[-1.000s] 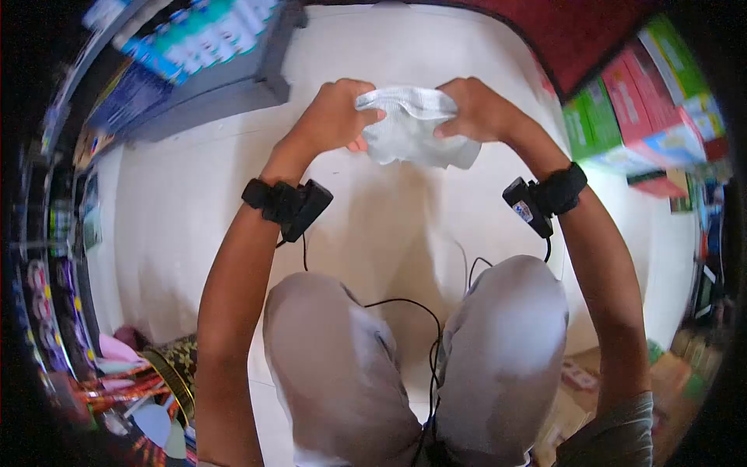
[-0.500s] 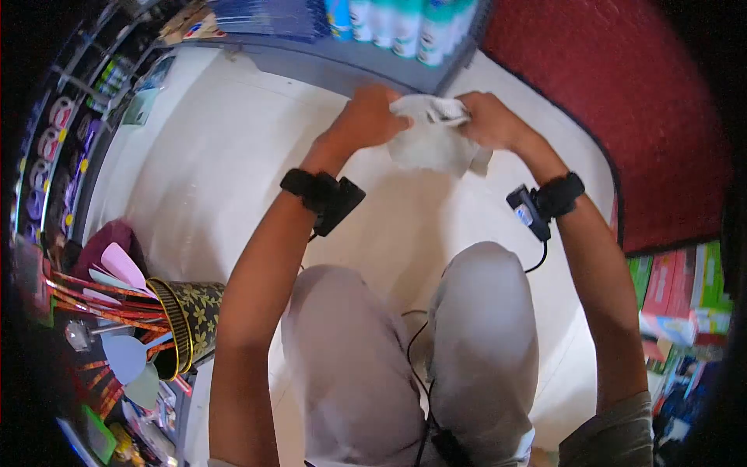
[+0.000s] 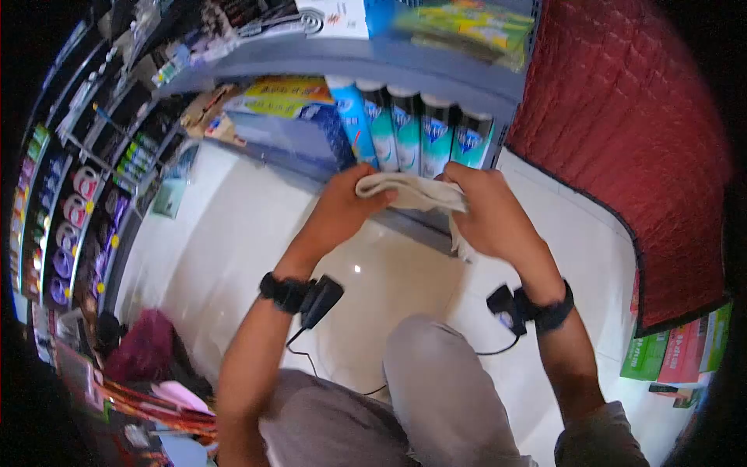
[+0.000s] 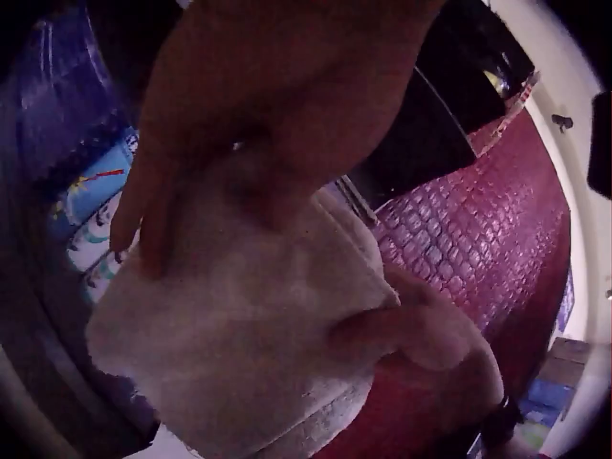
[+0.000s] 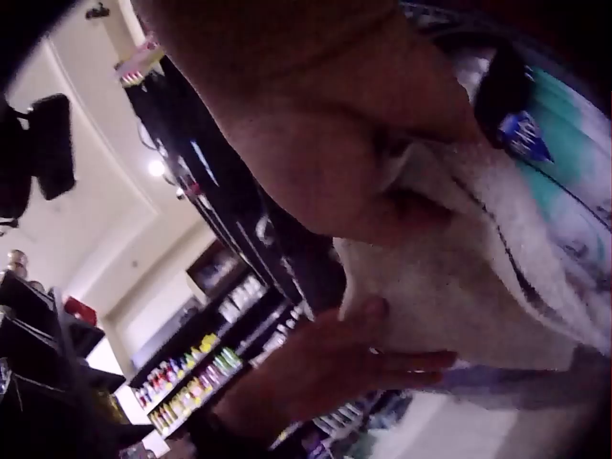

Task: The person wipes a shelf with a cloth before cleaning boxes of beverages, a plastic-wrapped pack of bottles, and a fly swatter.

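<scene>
Both hands stretch a folded off-white cloth (image 3: 416, 190) between them in front of a low shelf. My left hand (image 3: 340, 212) pinches its left end, thumb on the near side. The other end is gripped by my right hand (image 3: 496, 208), with a loose corner of cloth hanging below it. Close up in the left wrist view, the cloth (image 4: 249, 335) spreads as a flat, layered piece. A folded edge of the cloth (image 5: 430, 296) shows under the right hand in the right wrist view. Spray cans (image 3: 404, 136) with black caps stand just behind the hands.
The grey shelf (image 3: 459, 70) also carries blue and yellow packages. A dark red quilted cover (image 3: 622, 156) hangs to the right, above green and pink boxes (image 3: 677, 352). Stocked racks (image 3: 74, 210) line the left, and a maroon bundle (image 3: 144, 346) lies on the pale floor (image 3: 233, 233).
The view has swung up and toward the shelf, bringing the spray cans right behind the hands. The cloth, earlier hanging wider, is now a narrower folded band between both hands.
</scene>
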`<state>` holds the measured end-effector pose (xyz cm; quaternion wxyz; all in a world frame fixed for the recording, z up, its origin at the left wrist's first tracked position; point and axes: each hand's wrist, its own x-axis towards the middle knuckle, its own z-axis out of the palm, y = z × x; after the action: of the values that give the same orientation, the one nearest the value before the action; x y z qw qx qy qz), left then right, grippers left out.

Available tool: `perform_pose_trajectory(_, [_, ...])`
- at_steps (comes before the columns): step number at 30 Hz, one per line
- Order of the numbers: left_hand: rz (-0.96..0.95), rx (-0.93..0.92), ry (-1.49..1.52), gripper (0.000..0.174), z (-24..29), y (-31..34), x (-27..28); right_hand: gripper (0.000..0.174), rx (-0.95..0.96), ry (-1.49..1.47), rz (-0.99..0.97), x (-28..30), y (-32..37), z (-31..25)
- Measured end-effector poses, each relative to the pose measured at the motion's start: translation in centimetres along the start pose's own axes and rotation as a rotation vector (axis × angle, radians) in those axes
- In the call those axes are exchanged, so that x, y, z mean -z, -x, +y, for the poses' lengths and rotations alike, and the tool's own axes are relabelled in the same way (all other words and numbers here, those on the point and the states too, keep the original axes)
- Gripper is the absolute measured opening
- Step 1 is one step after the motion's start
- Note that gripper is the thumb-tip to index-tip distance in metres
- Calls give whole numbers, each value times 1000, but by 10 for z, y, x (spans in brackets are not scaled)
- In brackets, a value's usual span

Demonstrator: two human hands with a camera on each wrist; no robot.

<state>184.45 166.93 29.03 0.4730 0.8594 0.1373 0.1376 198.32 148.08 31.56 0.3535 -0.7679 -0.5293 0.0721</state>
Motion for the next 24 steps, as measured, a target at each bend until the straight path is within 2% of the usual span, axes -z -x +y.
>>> perform_pose_trajectory(2, [-131,-61,-183,19,35,-7,31,25,106,-94,167,20,4,-29])
perform_pose_trajectory(3, [-102,-122,-110,17,48,-8,41,29,189,2,262,24,6,-39])
perform_pose_trajectory(5, [-70,-241,52,15,66,-20,48,30,232,17,401,35,2,-55])
perform_pose_trajectory(7, [-88,-96,463,13,88,-33,54,30,248,21,514,39,-7,-68])
perform_pose_trajectory(8, [-110,-2,678,13,90,-41,54,26,180,9,557,37,-15,-70])
perform_pose_trajectory(11, [-189,-42,827,14,87,-82,63,40,0,237,380,53,-40,-73])
perform_pose_trajectory(12, [-235,-38,952,12,92,-94,71,36,76,291,479,60,-49,-74])
perform_pose_trajectory(15, [-6,-550,464,18,113,-111,77,28,219,409,762,85,-58,-97])
perform_pose_trajectory(18, [11,-889,230,23,81,-129,61,33,341,453,736,83,-52,-93])
perform_pose_trajectory(19, [-26,-879,179,24,58,-137,51,31,341,432,640,77,-50,-74])
perform_pose_trajectory(21, [-67,-879,-12,25,30,-150,39,23,227,466,626,54,-57,-37])
perform_pose_trajectory(22, [-85,-885,-150,26,23,-153,40,31,99,438,581,44,-60,-19])
perform_pose_trajectory(24, [-81,-927,-419,28,33,-160,42,38,11,444,566,41,-63,-8])
